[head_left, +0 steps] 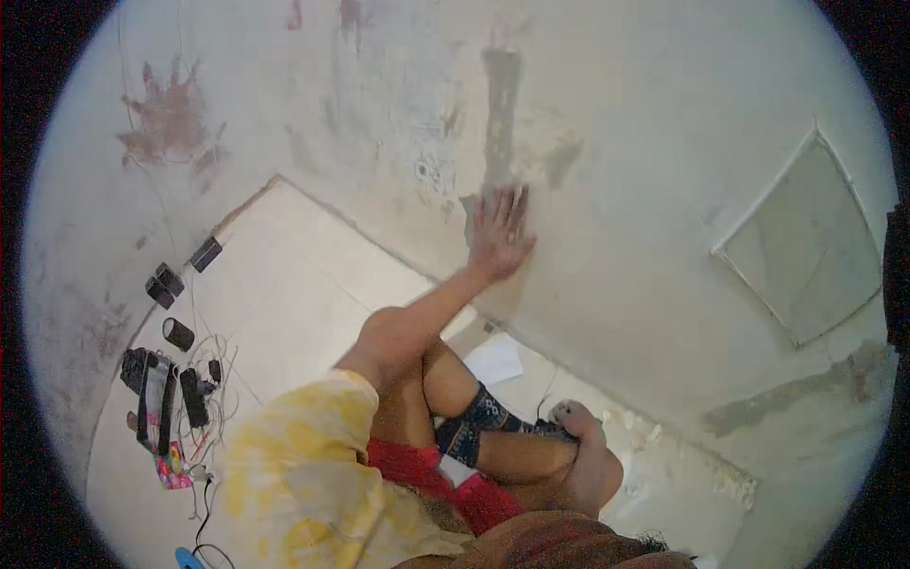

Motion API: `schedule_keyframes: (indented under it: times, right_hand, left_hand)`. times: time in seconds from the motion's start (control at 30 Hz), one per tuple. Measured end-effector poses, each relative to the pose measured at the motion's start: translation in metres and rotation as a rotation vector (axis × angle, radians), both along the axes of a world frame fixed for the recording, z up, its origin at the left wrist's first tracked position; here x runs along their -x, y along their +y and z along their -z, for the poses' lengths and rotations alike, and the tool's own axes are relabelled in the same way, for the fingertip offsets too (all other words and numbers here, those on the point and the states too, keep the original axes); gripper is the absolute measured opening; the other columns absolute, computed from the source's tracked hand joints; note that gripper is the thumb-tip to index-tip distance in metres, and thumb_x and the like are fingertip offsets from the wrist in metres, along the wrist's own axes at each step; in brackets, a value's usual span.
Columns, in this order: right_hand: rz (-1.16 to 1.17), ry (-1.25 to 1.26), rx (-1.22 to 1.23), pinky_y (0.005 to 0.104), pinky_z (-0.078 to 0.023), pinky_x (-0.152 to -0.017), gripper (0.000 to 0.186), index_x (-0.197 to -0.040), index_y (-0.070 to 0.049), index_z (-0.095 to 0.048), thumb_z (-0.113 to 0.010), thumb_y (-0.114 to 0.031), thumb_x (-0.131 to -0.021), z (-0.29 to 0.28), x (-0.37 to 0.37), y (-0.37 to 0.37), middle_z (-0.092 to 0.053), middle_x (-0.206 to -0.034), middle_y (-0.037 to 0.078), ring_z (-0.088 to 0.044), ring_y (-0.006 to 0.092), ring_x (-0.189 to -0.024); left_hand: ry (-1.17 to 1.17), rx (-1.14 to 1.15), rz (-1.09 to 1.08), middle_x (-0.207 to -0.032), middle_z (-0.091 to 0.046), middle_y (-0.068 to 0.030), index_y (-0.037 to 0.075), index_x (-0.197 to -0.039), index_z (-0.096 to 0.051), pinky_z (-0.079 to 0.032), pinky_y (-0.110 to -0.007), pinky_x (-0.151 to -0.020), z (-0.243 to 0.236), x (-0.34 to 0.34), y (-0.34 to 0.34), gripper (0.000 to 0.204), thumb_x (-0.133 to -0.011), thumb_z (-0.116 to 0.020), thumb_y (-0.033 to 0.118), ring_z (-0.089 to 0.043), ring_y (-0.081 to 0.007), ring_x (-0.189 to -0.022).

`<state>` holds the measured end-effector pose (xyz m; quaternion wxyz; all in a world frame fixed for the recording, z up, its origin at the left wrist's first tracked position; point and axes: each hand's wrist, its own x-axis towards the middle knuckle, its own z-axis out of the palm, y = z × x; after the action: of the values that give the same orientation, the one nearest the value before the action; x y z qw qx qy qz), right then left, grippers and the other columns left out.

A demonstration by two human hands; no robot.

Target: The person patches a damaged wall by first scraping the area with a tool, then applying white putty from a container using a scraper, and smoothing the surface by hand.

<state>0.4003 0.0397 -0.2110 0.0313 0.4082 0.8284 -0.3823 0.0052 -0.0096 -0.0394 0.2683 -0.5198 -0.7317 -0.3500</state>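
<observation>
My left hand (500, 237) lies against the pale wall (645, 190), its fingers stretched up and spread a little. It rests at the lower end of a grey vertical patch (500, 104); a darker grey area shows beside the fingers. I cannot tell if anything thin is under the palm. Low on the right, my right hand (575, 417) is curled near my bent legs, beside a dark patterned cloth (485, 415). What it holds, if anything, is too blurred to make out.
On the pale floor (294, 275) to the left lie black blocks (206, 254), a black cylinder (178, 333), a dark bag (156, 403) and tangled cables (220, 417). A white sheet (495, 360) lies near the wall's foot. A framed square panel (806, 242) is on the wall at right.
</observation>
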Motion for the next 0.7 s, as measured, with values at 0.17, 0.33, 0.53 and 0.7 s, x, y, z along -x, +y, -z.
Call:
schedule_keyframes:
  times: [0.17,0.33,0.53,0.7]
  right_hand:
    - [-0.102,-0.103,0.039,0.0403,-0.048,-0.091,0.032,-0.107,-0.007,-0.068,-0.059,-0.033,-0.090,-0.011,0.024,-0.010,-0.068,-0.106,0.018,-0.063,0.0321,-0.103]
    - [-0.074,-0.052,-0.025,0.0388,-0.047,-0.089,0.030,-0.104,-0.002,-0.065,-0.060,-0.029,-0.091,0.003,0.004,-0.006,-0.069,-0.102,0.018,-0.064,0.0269,-0.100]
    - [-0.079,-0.104,-0.075,0.0388,-0.047,-0.091,0.030,-0.104,-0.005,-0.066,-0.061,-0.030,-0.089,0.014,0.017,-0.009,-0.068,-0.103,0.017,-0.064,0.0273,-0.101]
    - [-0.102,-0.179,-0.183,0.0391,-0.047,-0.090,0.029,-0.104,-0.006,-0.067,-0.060,-0.030,-0.090,0.009,0.009,0.009,-0.068,-0.102,0.017,-0.064,0.0310,-0.100]
  left_hand:
    - [-0.199,0.082,-0.041,-0.160,-0.010,-0.0198,0.004,-0.154,-0.013,0.000,-0.059,-0.115,0.086,-0.018,-0.022,0.085,-0.092,-0.048,0.050,-0.009,-0.0402,-0.147]
    - [-0.270,-0.278,0.017,-0.159,-0.016,-0.0194,0.007,-0.155,-0.014,-0.001,-0.058,-0.115,0.031,-0.001,-0.002,0.080,-0.093,-0.050,0.044,-0.009,-0.0387,-0.147]
    - [-0.341,-0.276,0.008,-0.160,-0.011,-0.0189,0.006,-0.155,-0.010,0.000,-0.057,-0.116,-0.018,0.031,-0.030,0.079,-0.096,-0.046,0.044,-0.006,-0.0378,-0.148]
    - [-0.353,-0.181,0.041,-0.160,-0.005,-0.0203,0.004,-0.154,-0.006,-0.003,-0.056,-0.116,0.053,-0.015,-0.022,0.080,-0.096,-0.047,0.039,-0.004,-0.0404,-0.148]
